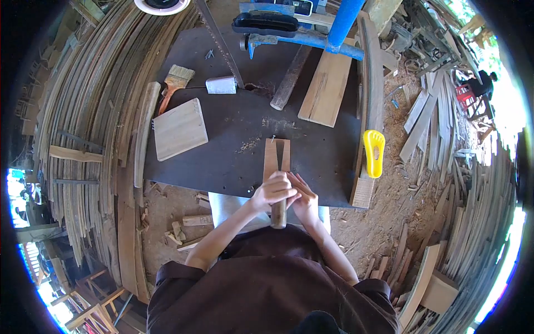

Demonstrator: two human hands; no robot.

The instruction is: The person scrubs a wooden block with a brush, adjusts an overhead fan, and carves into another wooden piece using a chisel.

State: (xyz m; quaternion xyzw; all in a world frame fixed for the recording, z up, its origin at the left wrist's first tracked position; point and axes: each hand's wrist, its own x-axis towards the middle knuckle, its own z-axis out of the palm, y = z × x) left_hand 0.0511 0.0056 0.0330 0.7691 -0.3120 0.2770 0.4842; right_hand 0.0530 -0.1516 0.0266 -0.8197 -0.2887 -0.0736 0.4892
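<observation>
A small light wooden piece [270, 158] with a dark wedge-shaped gap down its middle lies on the dark tabletop, pointing away from me. A small nail [273, 138] shows at its far end. My left hand [273, 191] is closed over the near part, around a rounded wooden handle [278, 216] that sticks out toward my body. Close beside it, my right hand [305, 205] has its fingers bent together against the right side of the piece and handle. What its fingertips grip is hidden.
On the dark table [233, 125] are a square board [180, 129], a brush [177, 78], a pale block [221, 85], a wooden bar [291, 78] and a plank [327, 89]. A blue metal frame [311, 38] stands behind. A yellow object [374, 153] sits at the right edge.
</observation>
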